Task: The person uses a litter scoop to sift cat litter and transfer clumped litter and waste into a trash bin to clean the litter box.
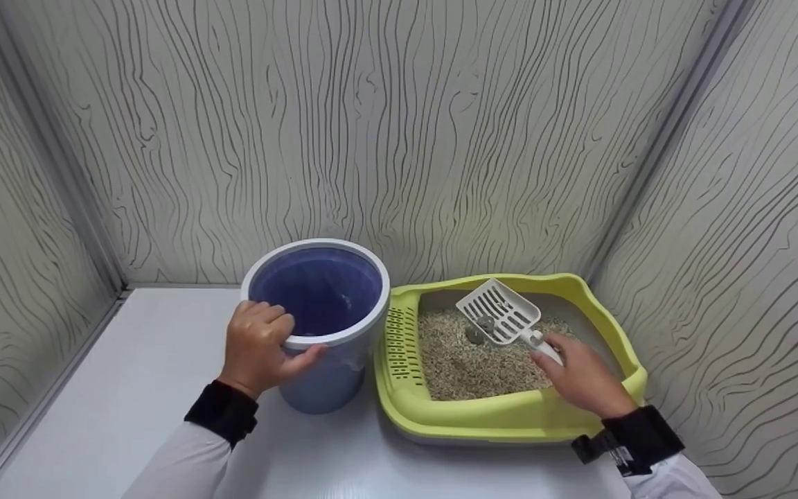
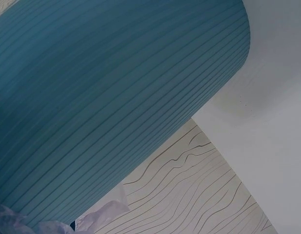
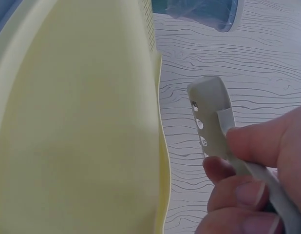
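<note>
A white slotted litter scoop (image 1: 518, 310) is gripped by its handle in my right hand (image 1: 584, 374), above the litter box. Dark grey clumps (image 1: 485, 324) show at the scoop's head. Below it, tan cat litter (image 1: 472, 374) covers the floor of the yellow-green litter box (image 1: 482, 417). My left hand (image 1: 257, 346) grips the white rim of a blue bin (image 1: 323, 389), fingers over the edge and thumb outside. The bin stands just left of the box and has a bag liner inside. In the right wrist view, thumb and fingers wrap the scoop handle (image 3: 274, 190).
White tabletop (image 1: 108, 388) lies left of the bin and in front of both containers. Wood-grain patterned panels (image 1: 371, 138) rise behind and on both sides. A slotted strip (image 1: 402, 346) runs along the box's left side, close to the bin.
</note>
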A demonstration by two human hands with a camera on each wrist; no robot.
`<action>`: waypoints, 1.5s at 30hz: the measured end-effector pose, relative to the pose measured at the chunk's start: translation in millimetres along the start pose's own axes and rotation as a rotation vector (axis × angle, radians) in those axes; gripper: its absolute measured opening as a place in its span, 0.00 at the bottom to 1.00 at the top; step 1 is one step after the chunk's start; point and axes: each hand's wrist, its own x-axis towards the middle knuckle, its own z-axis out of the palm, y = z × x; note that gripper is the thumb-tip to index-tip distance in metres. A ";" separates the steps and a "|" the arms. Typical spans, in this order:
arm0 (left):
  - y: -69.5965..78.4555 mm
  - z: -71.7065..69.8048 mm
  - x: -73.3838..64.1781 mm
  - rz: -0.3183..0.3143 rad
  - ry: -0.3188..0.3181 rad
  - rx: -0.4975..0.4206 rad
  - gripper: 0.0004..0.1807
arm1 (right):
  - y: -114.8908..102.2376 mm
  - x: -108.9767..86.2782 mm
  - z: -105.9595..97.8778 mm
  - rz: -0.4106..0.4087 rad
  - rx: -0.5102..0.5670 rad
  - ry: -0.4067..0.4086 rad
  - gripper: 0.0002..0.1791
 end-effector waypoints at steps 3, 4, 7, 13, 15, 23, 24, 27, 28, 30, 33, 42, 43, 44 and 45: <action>-0.5 0.0 -0.7 -0.009 -0.012 0.003 0.39 | -1.6 0.0 -2.6 -0.003 0.024 -0.012 0.10; -0.5 -0.3 -0.7 -0.013 -0.017 0.003 0.39 | -2.6 0.2 -3.7 -0.004 0.035 -0.019 0.10; -0.8 -0.1 -0.7 0.000 -0.006 0.018 0.39 | -7.5 0.1 -8.0 -0.031 0.072 -0.023 0.09; -0.2 0.5 0.2 0.003 -0.010 0.028 0.38 | -25.8 1.9 -21.5 -0.084 0.073 -0.003 0.12; -0.1 0.3 0.3 -0.007 -0.023 0.026 0.38 | -35.7 4.0 -26.4 -0.091 0.080 -0.007 0.13; -0.5 -0.1 2.0 -0.014 -0.024 0.014 0.39 | -91.2 21.2 -36.1 -0.128 0.140 -0.061 0.12; -0.4 0.1 2.1 -0.013 -0.024 0.014 0.39 | -98.7 24.3 -35.3 -0.135 0.156 -0.069 0.12; 0.3 0.7 2.4 -0.009 -0.028 0.018 0.39 | -120.8 34.4 -29.6 -0.162 0.228 -0.096 0.13; 0.3 0.6 2.3 -0.008 -0.031 0.024 0.39 | -128.4 38.3 -26.6 -0.171 0.247 -0.102 0.12; 0.2 0.6 2.2 -0.004 -0.033 0.030 0.38 | -143.4 44.9 -19.7 -0.176 0.275 -0.109 0.11; 0.5 1.3 2.3 -0.001 -0.031 0.026 0.39 | -163.3 52.4 -6.6 -0.169 0.279 -0.108 0.08; -0.2 3.5 1.2 -0.001 0.012 0.015 0.36 | -195.7 68.9 39.3 -0.384 -0.074 0.079 0.06; -0.6 3.8 1.0 0.003 0.017 0.017 0.36 | -196.6 70.2 43.6 -0.421 -0.119 0.116 0.06; -1.0 4.1 0.7 0.005 0.023 0.016 0.36 | -197.1 71.4 47.5 -0.455 -0.154 0.150 0.05; -1.3 4.4 0.4 0.008 0.027 0.016 0.36 | -197.5 72.4 51.0 -0.486 -0.183 0.182 0.05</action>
